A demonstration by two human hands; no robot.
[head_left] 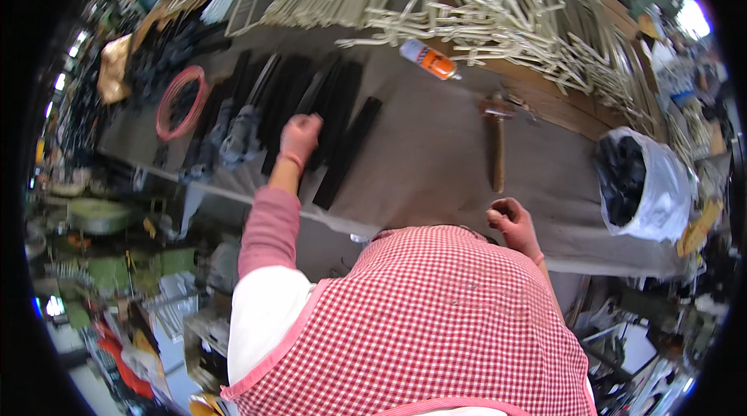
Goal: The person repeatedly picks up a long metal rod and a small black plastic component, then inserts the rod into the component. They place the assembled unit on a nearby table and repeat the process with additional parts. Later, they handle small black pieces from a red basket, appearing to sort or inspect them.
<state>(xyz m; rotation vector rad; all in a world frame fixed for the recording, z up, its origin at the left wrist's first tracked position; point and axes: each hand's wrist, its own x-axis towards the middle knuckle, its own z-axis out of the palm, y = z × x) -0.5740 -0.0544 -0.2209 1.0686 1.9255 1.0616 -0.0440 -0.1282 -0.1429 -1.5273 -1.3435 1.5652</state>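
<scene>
My left hand (pixel 301 138) reaches over a row of long black strips (pixel 334 112) on the left of the grey-covered table. Its fingers are closed, slightly blurred, on one of the strips. Just right of it, another black strip (pixel 348 155) lies apart, slanting toward the front edge. My right hand (pixel 515 227) hovers by the table's front edge, fingers curled in, with no object visible in them. Beyond that hand lies a hammer (pixel 498 140), its wooden handle pointing toward me.
Bundles of pale thin rods (pixel 498 19) cover the back of the table (pixel 436 143). A spray can (pixel 429 59) lies before them. At left are a pink wire coil (pixel 182 103) and grey bundled pieces (pixel 241 136). A white plastic bag (pixel 661 186) holding black pieces stands at right.
</scene>
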